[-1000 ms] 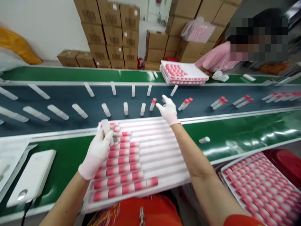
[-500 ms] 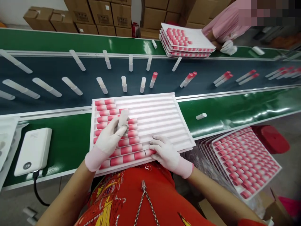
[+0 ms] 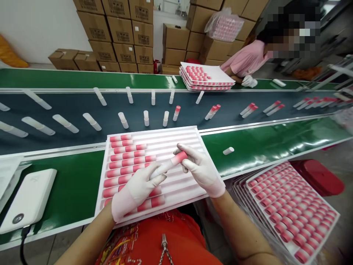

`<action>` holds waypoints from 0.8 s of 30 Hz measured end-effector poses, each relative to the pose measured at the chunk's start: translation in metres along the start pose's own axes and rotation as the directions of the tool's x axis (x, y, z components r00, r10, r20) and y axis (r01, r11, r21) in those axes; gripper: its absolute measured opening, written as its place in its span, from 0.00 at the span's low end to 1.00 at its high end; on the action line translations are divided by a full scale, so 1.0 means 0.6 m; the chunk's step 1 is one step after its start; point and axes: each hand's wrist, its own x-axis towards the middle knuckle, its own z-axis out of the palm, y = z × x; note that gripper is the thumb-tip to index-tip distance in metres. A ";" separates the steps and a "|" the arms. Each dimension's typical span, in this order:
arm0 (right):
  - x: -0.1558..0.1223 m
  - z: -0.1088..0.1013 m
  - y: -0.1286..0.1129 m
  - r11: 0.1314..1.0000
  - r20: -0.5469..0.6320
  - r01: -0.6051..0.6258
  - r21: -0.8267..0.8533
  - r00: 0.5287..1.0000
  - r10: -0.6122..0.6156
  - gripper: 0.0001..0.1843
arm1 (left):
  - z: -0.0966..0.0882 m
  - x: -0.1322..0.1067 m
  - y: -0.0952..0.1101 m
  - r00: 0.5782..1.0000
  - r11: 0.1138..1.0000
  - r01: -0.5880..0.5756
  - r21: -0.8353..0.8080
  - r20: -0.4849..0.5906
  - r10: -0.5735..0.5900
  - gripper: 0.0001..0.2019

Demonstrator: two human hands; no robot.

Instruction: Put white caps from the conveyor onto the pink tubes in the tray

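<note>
Green worktop (image 3: 74, 191), slim white tube (image 3: 164, 168), red cap (image 3: 179, 158) (fading to white)

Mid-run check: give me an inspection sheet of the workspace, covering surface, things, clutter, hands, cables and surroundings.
Surface: green bench beside a dark belt carrying tubes.
Things: white tray, partly filled with red-and-white caps; white tube above it, a red cap at its end, seating unclear.
Clutter: white power bank left of the tray; loose white piece to its right.
Hands: left hand grips the tube; right hand curls around the cap, contact unclear.
Cables: black cable at the power bank's near end.
Surroundings: stacked cardboard boxes; co-worker in pink across the belt.
</note>
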 end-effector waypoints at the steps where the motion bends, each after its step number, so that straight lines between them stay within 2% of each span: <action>1: 0.002 0.002 -0.003 1.000 0.007 0.002 -0.018 1.000 -0.002 0.23 | 0.002 0.001 -0.002 1.000 1.000 0.001 0.004 0.000 -0.001 0.21; 6: 0.010 0.026 -0.023 0.991 -0.031 0.000 -0.135 1.000 -0.004 0.25 | 0.016 0.015 -0.014 0.990 0.993 -0.063 0.100 -0.120 0.075 0.17; 8: 0.011 0.041 -0.025 0.983 -0.024 0.079 -0.165 0.996 -0.084 0.23 | 0.018 0.025 -0.018 0.986 0.990 -0.100 0.098 -0.123 0.111 0.15; 10: 0.012 0.058 -0.021 0.953 0.033 0.196 -0.233 0.980 -0.194 0.21 | 0.017 0.036 -0.024 0.978 0.984 -0.167 0.059 -0.115 0.173 0.14; 13: 0.014 0.080 -0.014 0.892 0.080 0.314 -0.325 0.949 -0.306 0.17 | 0.016 0.050 -0.037 0.945 0.959 -0.282 0.033 -0.166 0.283 0.14; 16: 0.018 0.095 -0.016 0.868 -0.003 0.335 -0.367 0.933 -0.361 0.13 | 0.020 0.060 -0.051 0.915 0.944 -0.325 0.059 -0.232 0.329 0.13; 19: 0.025 0.099 -0.021 0.865 -0.048 0.316 -0.389 0.931 -0.362 0.10 | 0.023 0.064 -0.056 0.898 0.936 -0.348 0.053 -0.270 0.349 0.13; 22: 0.031 0.096 -0.014 0.856 0.047 0.334 -0.394 0.938 -0.345 0.11 | 0.021 0.065 -0.050 0.903 0.934 -0.356 0.029 -0.246 0.352 0.12; 24: 0.031 0.095 -0.001 0.827 0.108 0.380 -0.414 0.923 -0.370 0.13 | 0.019 0.067 -0.043 0.909 0.938 -0.345 0.030 -0.239 0.342 0.13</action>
